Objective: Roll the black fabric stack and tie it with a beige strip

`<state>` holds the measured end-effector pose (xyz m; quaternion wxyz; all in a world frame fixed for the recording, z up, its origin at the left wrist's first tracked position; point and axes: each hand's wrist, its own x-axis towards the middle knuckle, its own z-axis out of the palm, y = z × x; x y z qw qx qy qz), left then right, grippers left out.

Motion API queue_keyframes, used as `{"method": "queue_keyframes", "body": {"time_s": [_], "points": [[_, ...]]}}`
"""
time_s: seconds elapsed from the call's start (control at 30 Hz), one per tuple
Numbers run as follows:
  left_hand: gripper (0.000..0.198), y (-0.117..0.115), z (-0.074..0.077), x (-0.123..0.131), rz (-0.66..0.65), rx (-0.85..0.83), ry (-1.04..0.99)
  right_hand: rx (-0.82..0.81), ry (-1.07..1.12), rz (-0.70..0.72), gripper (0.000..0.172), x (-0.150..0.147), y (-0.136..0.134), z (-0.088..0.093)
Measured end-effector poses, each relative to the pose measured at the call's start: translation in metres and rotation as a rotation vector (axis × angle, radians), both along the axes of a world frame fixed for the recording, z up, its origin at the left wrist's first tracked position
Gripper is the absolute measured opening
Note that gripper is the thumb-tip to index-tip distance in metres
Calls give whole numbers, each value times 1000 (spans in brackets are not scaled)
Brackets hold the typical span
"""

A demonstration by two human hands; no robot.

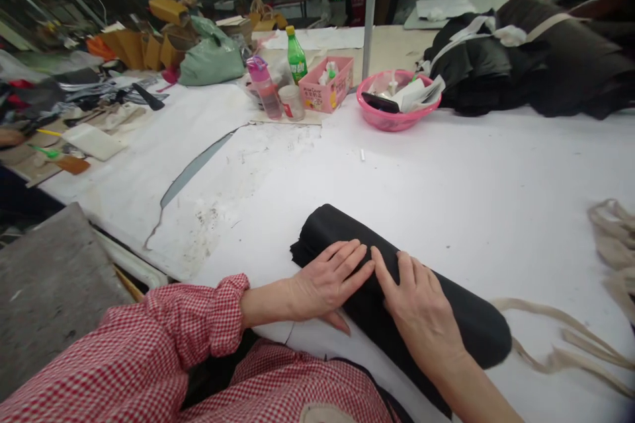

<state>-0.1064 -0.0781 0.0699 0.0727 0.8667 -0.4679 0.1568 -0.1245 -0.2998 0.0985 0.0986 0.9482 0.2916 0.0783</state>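
A thick roll of black fabric (397, 277) lies at a slant on the white-covered table in front of me. My left hand (327, 281) rests flat on the roll's upper left part, fingers stretched out and the thumb lower down, near the table. Beside it, my right hand (417, 301) lies over the middle of the roll with its fingers extended. The index fingertips of both hands nearly meet on the cloth. A loose flap of the black fabric hangs toward my body, and its lower end is partly hidden by my right forearm.
Beige cloth strips (560, 317) trail right of the roll. Further back stand a pink basin (391, 120), a pink box (322, 92), a purple-capped bottle (265, 89) and a green bottle (296, 59). Dark fabric (496, 66) is piled at back right. The table covering has a tear (196, 168).
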Motion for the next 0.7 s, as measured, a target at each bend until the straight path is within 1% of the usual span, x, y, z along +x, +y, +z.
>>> {"method": "queue_keyframes", "body": {"time_s": [0.03, 0.07, 0.13, 0.17, 0.2, 0.27, 0.3, 0.33, 0.43, 0.5, 0.6, 0.7], "points": [[80, 3, 8, 3, -9, -15, 67, 4, -6, 0, 70, -3, 1, -2], [73, 6, 15, 9, -15, -33, 131, 11, -13, -2, 68, -6, 2, -4], [60, 8, 29, 25, -32, -60, 239, 32, -24, -5, 65, -10, 4, -7], [61, 7, 35, 34, -49, -52, 281, 42, -33, -6, 63, -12, 5, -8], [67, 5, 39, 43, -73, -29, 313, 50, -45, -8, 61, -14, 6, -9], [90, -3, 46, 59, -141, 37, 346, 49, -73, -10, 58, -18, 7, -11], [101, -8, 47, 66, -176, 77, 363, 43, -90, -7, 57, -20, 8, -12], [107, -13, 48, 72, -211, 118, 388, 34, -105, -4, 56, -22, 9, -13], [108, -28, 47, 89, -297, 217, 492, 32, -141, 10, 55, -29, 13, -18], [105, -35, 45, 97, -343, 264, 564, 74, -137, 0, 56, -33, 17, -22], [106, -40, 42, 99, -341, 308, 605, 191, -113, -23, 62, -41, 22, -26], [111, -37, 39, 86, -281, 303, 517, 337, -26, -41, 69, -48, 19, -22]]}}
